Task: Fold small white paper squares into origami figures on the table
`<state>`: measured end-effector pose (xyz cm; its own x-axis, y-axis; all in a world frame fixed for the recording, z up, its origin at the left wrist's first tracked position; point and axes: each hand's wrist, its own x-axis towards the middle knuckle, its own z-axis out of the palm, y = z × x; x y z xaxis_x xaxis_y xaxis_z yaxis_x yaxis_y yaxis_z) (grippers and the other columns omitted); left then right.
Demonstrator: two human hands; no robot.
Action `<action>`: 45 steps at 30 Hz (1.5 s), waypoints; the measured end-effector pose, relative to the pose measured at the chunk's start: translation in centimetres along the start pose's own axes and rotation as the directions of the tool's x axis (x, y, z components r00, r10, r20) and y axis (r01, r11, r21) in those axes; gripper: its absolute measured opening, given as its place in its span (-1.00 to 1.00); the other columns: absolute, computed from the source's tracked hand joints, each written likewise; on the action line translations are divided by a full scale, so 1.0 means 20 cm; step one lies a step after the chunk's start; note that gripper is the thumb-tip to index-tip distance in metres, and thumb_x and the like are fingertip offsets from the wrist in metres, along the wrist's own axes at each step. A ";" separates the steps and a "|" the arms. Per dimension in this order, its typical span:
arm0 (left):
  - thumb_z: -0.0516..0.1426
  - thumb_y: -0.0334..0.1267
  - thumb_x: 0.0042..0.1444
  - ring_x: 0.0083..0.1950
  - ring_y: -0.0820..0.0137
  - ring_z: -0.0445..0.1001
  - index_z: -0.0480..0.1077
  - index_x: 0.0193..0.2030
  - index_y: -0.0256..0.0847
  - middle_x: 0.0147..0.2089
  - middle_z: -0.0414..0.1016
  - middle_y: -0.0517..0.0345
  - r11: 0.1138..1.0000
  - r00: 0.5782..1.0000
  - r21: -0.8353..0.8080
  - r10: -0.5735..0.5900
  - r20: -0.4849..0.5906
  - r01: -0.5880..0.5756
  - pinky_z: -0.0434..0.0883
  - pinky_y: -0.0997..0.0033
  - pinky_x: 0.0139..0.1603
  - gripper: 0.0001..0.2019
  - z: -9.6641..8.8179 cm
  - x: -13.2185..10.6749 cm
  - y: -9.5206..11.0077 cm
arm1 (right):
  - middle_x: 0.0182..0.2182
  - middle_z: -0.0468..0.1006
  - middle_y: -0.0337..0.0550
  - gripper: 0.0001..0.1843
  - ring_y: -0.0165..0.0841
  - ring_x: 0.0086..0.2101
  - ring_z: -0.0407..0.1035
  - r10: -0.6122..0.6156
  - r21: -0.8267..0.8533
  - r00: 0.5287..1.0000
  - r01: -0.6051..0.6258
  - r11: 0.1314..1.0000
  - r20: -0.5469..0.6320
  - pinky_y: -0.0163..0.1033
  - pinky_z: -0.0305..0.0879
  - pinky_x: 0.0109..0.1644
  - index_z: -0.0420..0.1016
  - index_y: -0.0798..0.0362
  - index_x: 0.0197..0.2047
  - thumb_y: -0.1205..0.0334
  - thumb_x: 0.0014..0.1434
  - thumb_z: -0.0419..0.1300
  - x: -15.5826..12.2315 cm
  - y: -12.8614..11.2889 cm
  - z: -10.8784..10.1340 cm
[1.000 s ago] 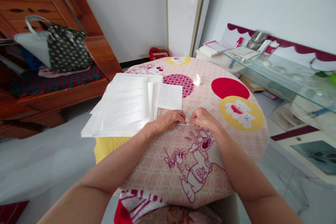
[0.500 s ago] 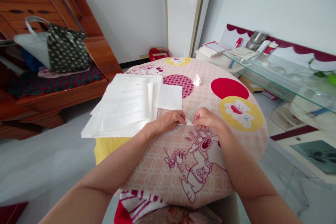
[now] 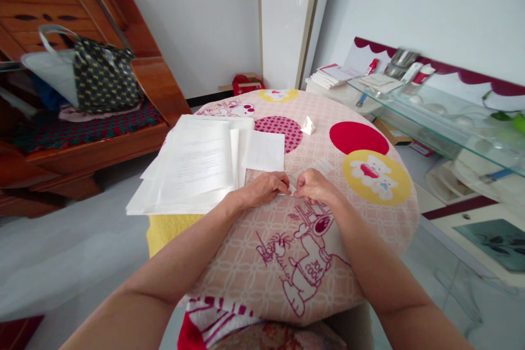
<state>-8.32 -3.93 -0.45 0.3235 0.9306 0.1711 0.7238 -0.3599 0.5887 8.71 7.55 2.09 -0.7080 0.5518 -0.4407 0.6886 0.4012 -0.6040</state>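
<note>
On the cloth-covered table, my left hand (image 3: 268, 187) pinches a small piece of folded white paper (image 3: 292, 188). My right hand (image 3: 315, 186) meets it from the other side, its thumb and fingers closed on the paper's right end. Most of the paper is hidden by my fingers. Just beyond my left hand lies a single printed sheet (image 3: 266, 151). Left of it spreads a stack of white papers (image 3: 200, 158), the top one bearing printed lines. A small folded white paper piece (image 3: 307, 126) stands farther back on the table.
The round table wears a pink patterned tablecloth (image 3: 246, 251). To the left is a wooden sofa (image 3: 151, 87) with a dark patterned bag (image 3: 104, 76). A glass-topped cabinet (image 3: 447, 120) with various items stands at the right. A tall white air conditioner (image 3: 285, 22) is behind.
My right hand has shifted slightly left, closer to my left hand, covering more of the folded paper. My left hand stays nearly where it was.
</note>
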 end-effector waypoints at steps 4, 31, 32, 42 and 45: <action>0.03 -0.62 0.12 -0.10 0.42 0.51 0.63 -0.16 -0.15 -0.08 0.55 0.07 1.000 1.000 0.004 -0.008 -0.007 0.008 0.41 0.41 -0.02 -0.60 0.01 0.00 -0.01 | -0.75 0.36 -0.34 -0.83 -0.48 -0.74 0.24 0.052 -0.038 0.998 -0.051 0.998 0.039 -0.40 0.08 -0.63 0.38 0.08 -0.53 0.42 0.02 0.26 -0.01 0.02 -0.04; 0.09 -0.54 -0.04 -0.30 0.49 0.48 0.45 -0.14 -0.25 -0.30 0.53 0.22 0.938 0.958 -0.225 -0.283 -0.056 0.264 0.40 0.53 -0.24 -0.69 -0.05 -0.01 -0.03 | -0.58 0.51 -0.21 -0.83 -0.39 -0.49 0.42 -0.124 -0.109 0.976 0.105 0.988 -0.178 -0.36 0.18 -0.43 0.49 0.09 -0.49 0.25 0.03 0.37 0.04 -0.09 0.13; 0.10 -0.54 -0.04 -0.29 0.49 0.49 0.45 -0.14 -0.25 -0.31 0.53 0.21 0.933 0.957 -0.243 -0.285 -0.056 0.264 0.41 0.53 -0.24 -0.69 -0.05 -0.01 -0.04 | -0.56 0.53 -0.19 -0.83 -0.38 -0.46 0.43 -0.139 -0.146 0.972 0.112 0.983 -0.189 -0.34 0.17 -0.41 0.51 0.09 -0.50 0.24 0.03 0.37 0.04 -0.10 0.13; 0.15 -0.51 -0.06 -0.28 0.47 0.51 0.50 -0.18 -0.28 -0.29 0.57 0.18 0.902 0.940 -0.303 -0.338 -0.052 0.307 0.42 0.51 -0.23 -0.73 -0.05 -0.01 -0.05 | -0.35 0.65 0.02 -0.80 -0.20 -0.27 0.51 -0.159 -0.327 0.965 0.084 0.941 -0.208 -0.26 0.21 -0.32 0.61 0.08 -0.34 0.10 0.11 0.32 -0.01 -0.17 0.15; 0.13 -0.51 -0.05 -0.27 0.46 0.52 0.52 -0.19 -0.29 -0.28 0.58 0.15 0.910 0.945 -0.286 -0.325 -0.041 0.300 0.42 0.50 -0.23 -0.73 -0.05 -0.01 -0.06 | -0.29 0.66 0.09 -0.76 -0.14 -0.21 0.53 -0.173 -0.367 0.962 0.086 0.926 -0.212 -0.23 0.27 -0.27 0.63 0.10 -0.27 0.08 0.16 0.29 -0.01 -0.18 0.16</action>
<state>-9.81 -3.54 -0.34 0.0454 0.9990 0.0033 0.5815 -0.0291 0.8130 5.94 3.59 2.21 -0.7670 0.6163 -0.1788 0.6346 0.6871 -0.3539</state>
